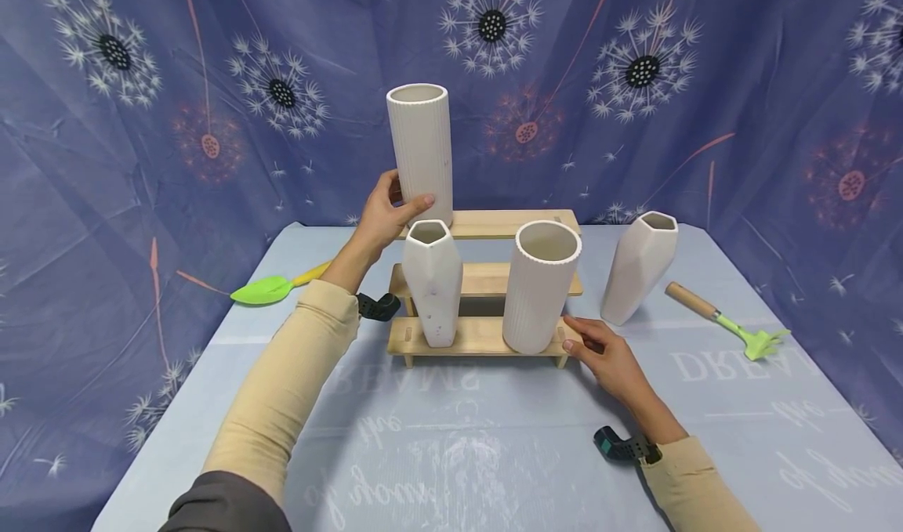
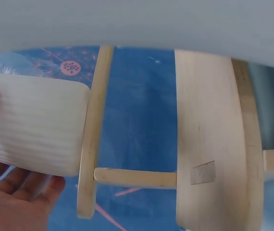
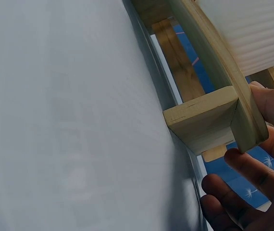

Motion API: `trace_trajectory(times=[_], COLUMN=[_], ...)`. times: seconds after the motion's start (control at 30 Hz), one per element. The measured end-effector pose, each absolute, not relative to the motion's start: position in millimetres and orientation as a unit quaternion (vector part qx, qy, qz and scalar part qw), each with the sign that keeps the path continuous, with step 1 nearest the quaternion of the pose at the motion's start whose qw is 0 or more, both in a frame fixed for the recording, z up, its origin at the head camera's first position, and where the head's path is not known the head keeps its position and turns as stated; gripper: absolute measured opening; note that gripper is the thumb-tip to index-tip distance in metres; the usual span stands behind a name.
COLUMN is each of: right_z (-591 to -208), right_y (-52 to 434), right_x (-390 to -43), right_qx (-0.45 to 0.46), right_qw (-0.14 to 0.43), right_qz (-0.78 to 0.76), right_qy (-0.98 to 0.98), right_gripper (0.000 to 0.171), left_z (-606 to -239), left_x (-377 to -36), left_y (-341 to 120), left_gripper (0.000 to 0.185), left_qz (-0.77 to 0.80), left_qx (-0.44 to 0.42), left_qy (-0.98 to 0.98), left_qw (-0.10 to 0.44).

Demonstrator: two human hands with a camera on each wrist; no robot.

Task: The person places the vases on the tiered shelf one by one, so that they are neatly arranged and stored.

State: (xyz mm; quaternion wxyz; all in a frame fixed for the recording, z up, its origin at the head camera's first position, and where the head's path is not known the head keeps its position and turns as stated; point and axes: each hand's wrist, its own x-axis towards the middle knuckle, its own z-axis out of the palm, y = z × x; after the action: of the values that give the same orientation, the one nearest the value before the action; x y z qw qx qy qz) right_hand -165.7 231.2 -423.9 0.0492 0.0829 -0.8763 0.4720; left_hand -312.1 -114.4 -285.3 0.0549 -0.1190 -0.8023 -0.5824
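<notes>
Right hand (image 1: pixel 608 357) rests with relaxed fingers against the three-tier wooden stand's (image 1: pixel 487 336) lower right corner; left hand (image 1: pixel 386 212) grips a tall ribbed white vase (image 1: pixel 420 150) on its top tier.

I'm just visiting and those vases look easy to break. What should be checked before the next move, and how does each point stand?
1. Left hand grips the tall ribbed vase near its base: ok.
2. That vase is upright: ok.
3. Its base rests fully on the top shelf: cannot tell.
4. Right hand steadies the wooden rack: ok.
5. Faceted vase and wide ribbed vase stand upright on the bottom step: ok.
</notes>
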Motion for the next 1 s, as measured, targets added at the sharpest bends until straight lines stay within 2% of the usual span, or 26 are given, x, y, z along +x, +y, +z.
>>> trace_trajectory(times=[0.4, 0.77, 1.0], right_z=[-455.0, -455.9, -453.9], right_y=[244.7, 245.7, 244.1], right_x=[-181.9, -181.6, -180.4], right_qx=[0.085, 0.085, 0.084], right_qw=[0.051, 0.050, 0.046], right_qz=[0.477, 0.471, 0.474], right_qy=[-0.873, -0.876, -0.876], right_gripper=[0.049, 0.052, 0.051], left_z=[-289.7, -297.7, -302.2], left_x=[-301.9, -288.1, -275.6], left_y=[-125.5, -134.1, -137.1], left_gripper=[0.068, 0.054, 0.049], left_qz=[-0.603, -0.627, -0.646], left_qx=[-0.118, -0.114, -0.112], left_qy=[-0.784, -0.756, -0.736], left_qw=[0.088, 0.149, 0.167])
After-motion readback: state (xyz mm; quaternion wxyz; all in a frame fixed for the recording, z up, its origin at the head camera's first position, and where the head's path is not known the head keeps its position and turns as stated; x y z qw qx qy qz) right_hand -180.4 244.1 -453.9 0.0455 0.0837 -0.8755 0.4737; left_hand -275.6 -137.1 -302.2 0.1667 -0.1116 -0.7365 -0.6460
